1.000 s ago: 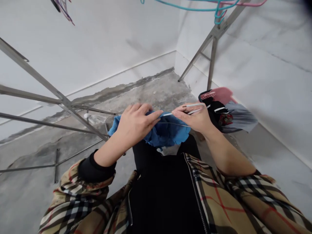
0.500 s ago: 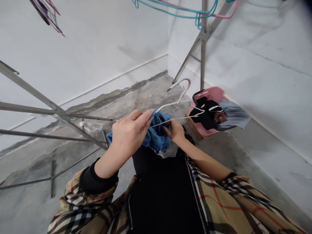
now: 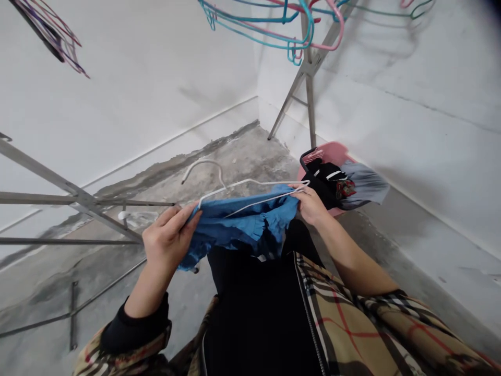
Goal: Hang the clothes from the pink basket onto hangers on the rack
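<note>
Blue garment: we hold this (image 3: 235,227) stretched sideways just above our lap, off the concrete floor (image 3: 250,143) and well apart from its far corner.
Left hand: our fingers (image 3: 168,235) are closed in a pinch on the garment's left upper corner, together with the hanger's left end.
Right hand: our fingertips (image 3: 312,206) grip the garment's right upper corner, just beside the hanger's right end.
White hanger: its upper bar (image 3: 249,181) runs along the cloth's top edge; the hook stands free, its mouth toward our left.
Progress: we judge the left side done, as that shoulder seems to be inside the cloth; the right side looks undone, since the right end lies bare (the lower bar crosses in front of the fabric there).
Fabric: thin, soft and creased, with a gathered, puckered edge; whether it is damp we cannot tell.
Pink basket: at the floor's right edge, this (image 3: 338,151) holds black cloth (image 3: 329,180) with white stripes, while grey cloth (image 3: 366,183) spills over its right rim.
Metal rack: flat, dull bars (image 3: 80,197) cross at our left.
Turquoise hangers: slim, curved loops (image 3: 279,21) overhead, without clothes on the parts we see.
</note>
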The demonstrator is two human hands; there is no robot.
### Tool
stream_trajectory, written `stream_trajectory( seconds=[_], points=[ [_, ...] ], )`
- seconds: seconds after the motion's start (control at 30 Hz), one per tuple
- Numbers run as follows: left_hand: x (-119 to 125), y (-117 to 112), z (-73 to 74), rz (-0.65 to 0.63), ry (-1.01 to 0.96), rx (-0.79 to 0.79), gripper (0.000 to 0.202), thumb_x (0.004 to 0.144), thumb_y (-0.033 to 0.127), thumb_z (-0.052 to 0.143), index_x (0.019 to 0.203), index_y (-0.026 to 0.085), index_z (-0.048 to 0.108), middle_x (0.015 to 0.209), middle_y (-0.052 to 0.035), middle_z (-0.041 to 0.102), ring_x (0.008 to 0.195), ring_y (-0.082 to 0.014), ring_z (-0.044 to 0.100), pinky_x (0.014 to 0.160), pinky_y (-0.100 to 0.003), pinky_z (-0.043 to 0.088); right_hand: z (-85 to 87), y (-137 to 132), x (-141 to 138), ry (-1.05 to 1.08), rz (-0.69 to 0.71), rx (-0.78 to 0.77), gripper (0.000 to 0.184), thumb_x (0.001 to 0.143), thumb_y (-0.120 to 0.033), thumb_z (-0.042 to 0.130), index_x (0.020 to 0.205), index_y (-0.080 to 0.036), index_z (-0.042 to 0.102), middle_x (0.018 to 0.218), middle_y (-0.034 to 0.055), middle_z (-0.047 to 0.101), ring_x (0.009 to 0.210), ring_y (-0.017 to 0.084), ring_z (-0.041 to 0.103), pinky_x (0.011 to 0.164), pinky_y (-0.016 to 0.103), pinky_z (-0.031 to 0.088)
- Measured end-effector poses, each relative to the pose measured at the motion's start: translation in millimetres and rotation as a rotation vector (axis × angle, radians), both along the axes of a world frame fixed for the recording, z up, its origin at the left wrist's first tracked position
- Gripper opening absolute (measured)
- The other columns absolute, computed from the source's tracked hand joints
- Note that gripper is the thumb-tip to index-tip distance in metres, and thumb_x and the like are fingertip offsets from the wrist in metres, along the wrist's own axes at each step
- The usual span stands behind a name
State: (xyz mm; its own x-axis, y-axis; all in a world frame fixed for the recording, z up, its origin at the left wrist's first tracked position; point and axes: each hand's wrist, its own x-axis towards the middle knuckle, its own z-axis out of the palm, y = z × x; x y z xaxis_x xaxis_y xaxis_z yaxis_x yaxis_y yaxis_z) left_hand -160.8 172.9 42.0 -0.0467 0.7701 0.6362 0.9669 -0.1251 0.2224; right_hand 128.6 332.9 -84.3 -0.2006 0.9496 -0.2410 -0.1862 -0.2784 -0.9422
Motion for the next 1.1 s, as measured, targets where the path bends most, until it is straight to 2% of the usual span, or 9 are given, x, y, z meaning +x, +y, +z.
stream_trajectory(
  seconds=[0.17,0.3,0.47,0.67,0.73,0.87,0.9,1.03,1.1],
  points=[
    [-6.6,-7.2,-9.1,0.041,0.043,0.113,0.013,0.087,0.026,0.066,0.096,0.023,0.074,0.073,-0.0010,0.069,0.063,-0.0110,0.064,0.061,-0.020,0.050,22.4,6.3,12.5,-0.224,-0.101,0.337,0.029,0.064,-0.030,0.066,0.090,-0.018,0.064,0.077,-0.0003,0.063,0.067,0.013,0.055,0.063,0.025,0.042],
    [-9.5,-9.7,-14.8,0.024,0.088,0.186,0.010,0.086,0.023,0.067,0.094,0.022,0.074,0.072,-0.0008,0.068,0.060,-0.0100,0.062,0.060,-0.020,0.049,36.4,11.8,19.7,-0.366,-0.094,0.521,0.025,0.068,-0.025,0.060,0.091,-0.017,0.066,0.077,0.0012,0.064,0.064,0.012,0.054,0.061,0.026,0.041],
    [-14.5,-17.2,-21.2,0.027,0.135,0.189,0.012,0.085,0.020,0.067,0.095,0.024,0.074,0.074,0.0000,0.070,0.060,-0.0098,0.062,0.059,-0.019,0.048,56.2,18.6,27.6,-0.451,-0.059,0.606,0.026,0.064,-0.019,0.054,0.086,-0.015,0.067,0.076,0.0022,0.064,0.062,0.013,0.054,0.058,0.026,0.040],
    [-15.2,-23.9,-30.7,0.065,0.166,0.041,0.020,0.087,0.023,0.066,0.105,0.026,0.074,0.074,0.0002,0.068,0.062,-0.0093,0.062,0.059,-0.018,0.046,74.4,12.8,27.6,-0.509,-0.100,0.670,0.030,0.064,-0.015,0.050,0.087,-0.016,0.069,0.067,-0.0003,0.058,0.055,0.011,0.047,0.054,0.025,0.036],
    [-13.4,-22.0,-32.6,0.122,0.147,0.013,0.020,0.089,0.026,0.065,0.106,0.027,0.074,0.074,0.0002,0.069,0.063,-0.0094,0.062,0.058,-0.017,0.045,84.8,1.0,29.3,-0.533,-0.001,0.737,0.029,0.068,-0.013,0.050,0.088,-0.017,0.070,0.071,0.0006,0.060,0.057,0.010,0.046,0.055,0.025,0.037],
    [-11.8,-17.0,-31.7,0.086,-0.066,0.010,0.015,0.088,0.030,0.064,0.096,0.023,0.075,0.071,-0.0001,0.069,0.060,-0.0101,0.061,0.057,-0.019,0.047,114.1,-23.0,40.5,-0.516,0.592,0.861,0.024,0.083,-0.022,0.057,0.101,-0.021,0.072,0.098,0.0038,0.066,0.062,0.009,0.051,0.058,0.024,0.043],
    [-11.7,-16.1,-30.4,0.047,-0.119,0.014,0.015,0.087,0.030,0.065,0.093,0.022,0.075,0.070,-0.0003,0.069,0.059,-0.0103,0.061,0.057,-0.019,0.048,120.0,-25.1,43.4,-0.537,0.634,0.881,0.025,0.086,-0.027,0.058,0.107,-0.023,0.072,0.106,0.0046,0.066,0.064,0.009,0.053,0.060,0.024,0.045],
    [-10.2,-13.4,-22.3,-0.073,-0.227,-0.059,0.013,0.084,0.030,0.066,0.088,0.022,0.076,0.070,-0.0016,0.071,0.057,-0.0109,0.060,0.058,-0.021,0.048,125.0,-14.5,45.2,-0.761,0.487,0.966,0.037,0.087,-0.040,0.064,0.121,-0.027,0.067,0.118,0.0075,0.065,0.091,0.019,0.062,0.080,0.032,0.050],
    [-9.3,-11.1,-17.5,-0.090,-0.266,-0.089,0.014,0.084,0.030,0.065,0.087,0.021,0.076,0.068,-0.0017,0.070,0.057,-0.0112,0.060,0.057,-0.021,0.048,118.6,-5.7,40.9,-0.820,0.572,0.984,0.037,0.087,-0.045,0.063,0.118,-0.026,0.069,0.110,0.0081,0.068,0.095,0.022,0.062,0.083,0.034,0.049]
  ],
)
